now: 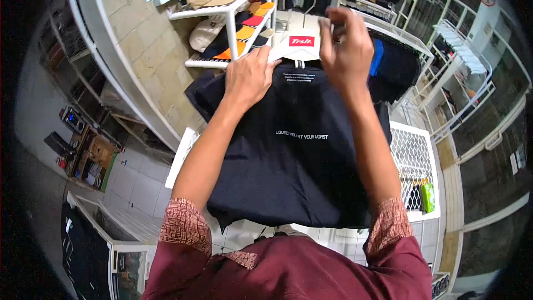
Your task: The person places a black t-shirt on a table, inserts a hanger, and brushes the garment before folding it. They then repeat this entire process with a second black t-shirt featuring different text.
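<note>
A black T-shirt [288, 172] with small white lettering across its chest lies spread over a white mesh table. At its neck is a white hanger [282, 51] with a red label and a metal hook [304, 8] pointing away from me. My left hand [249, 78] is closed at the left side of the hanger and collar, thumb near the collar edge. Raised at the right of the hanger, my right hand [348, 47] has its fingers bent and apart, with nothing visible between them. The shirt's right shoulder is partly hidden by my right forearm.
A white shelf [232, 36] with caps [206, 34] stands at the upper left. Racks of dark clothes [391, 66] are beyond the table. A green packet [427, 197] lies on the mesh table [408, 153] at the right. Glass doors line the right side.
</note>
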A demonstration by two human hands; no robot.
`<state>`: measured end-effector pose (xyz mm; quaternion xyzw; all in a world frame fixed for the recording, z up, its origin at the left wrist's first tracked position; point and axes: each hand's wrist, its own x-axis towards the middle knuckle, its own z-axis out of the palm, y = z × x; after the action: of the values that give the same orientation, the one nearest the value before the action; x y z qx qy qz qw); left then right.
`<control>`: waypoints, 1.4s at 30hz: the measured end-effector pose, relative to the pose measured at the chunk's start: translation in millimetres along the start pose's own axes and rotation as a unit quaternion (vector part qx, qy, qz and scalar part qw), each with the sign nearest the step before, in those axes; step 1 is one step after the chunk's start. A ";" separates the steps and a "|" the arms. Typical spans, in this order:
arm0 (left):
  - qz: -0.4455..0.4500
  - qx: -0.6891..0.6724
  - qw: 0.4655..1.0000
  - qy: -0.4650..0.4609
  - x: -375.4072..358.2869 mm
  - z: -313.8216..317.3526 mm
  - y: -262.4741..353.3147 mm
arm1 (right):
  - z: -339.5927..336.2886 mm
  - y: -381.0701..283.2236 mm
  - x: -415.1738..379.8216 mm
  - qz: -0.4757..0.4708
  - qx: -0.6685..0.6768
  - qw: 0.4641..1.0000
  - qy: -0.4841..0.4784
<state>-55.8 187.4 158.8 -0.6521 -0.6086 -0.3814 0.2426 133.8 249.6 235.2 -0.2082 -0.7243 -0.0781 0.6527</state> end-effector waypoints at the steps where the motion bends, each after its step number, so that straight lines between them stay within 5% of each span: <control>1: -0.007 0.008 1.000 0.001 -4.1 -12.4 -0.2 | -1.1 -11.3 -18.9 0.021 0.015 0.999 -0.032; 3: -0.032 0.057 0.998 -0.023 -10.0 -38.8 -1.4 | 6.8 -32.4 -48.7 -0.010 -0.048 0.991 -0.124; 16: -0.136 0.136 0.981 -0.037 -68.8 -118.5 -35.0 | 85.7 -133.6 -88.0 0.050 -0.135 0.955 -0.258; 29: -0.157 0.124 0.978 -0.062 -79.9 -125.8 -48.3 | 99.7 -130.8 -94.4 0.046 -0.030 0.944 -0.325; 32: -0.172 0.107 0.977 -0.071 -82.1 -121.1 -48.4 | 103.0 -120.1 -98.0 0.230 0.135 0.898 -0.350; 37: -0.195 0.073 0.973 -0.099 -81.0 -114.2 -42.7 | 110.8 -112.3 -115.7 0.264 0.254 0.894 -0.257; 39: -0.202 0.043 0.974 -0.094 -78.6 -113.9 -38.3 | 105.9 -114.8 -120.3 0.411 0.348 0.811 -0.228; 42: -0.219 0.032 0.963 -0.152 -77.5 -111.7 -39.8 | 84.3 -127.0 -119.7 0.413 0.408 0.803 -0.133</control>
<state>-114.9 58.7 157.5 -0.5452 -0.7781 -0.3020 0.0782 12.9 143.7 126.8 -0.2108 -0.6146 0.5297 0.5453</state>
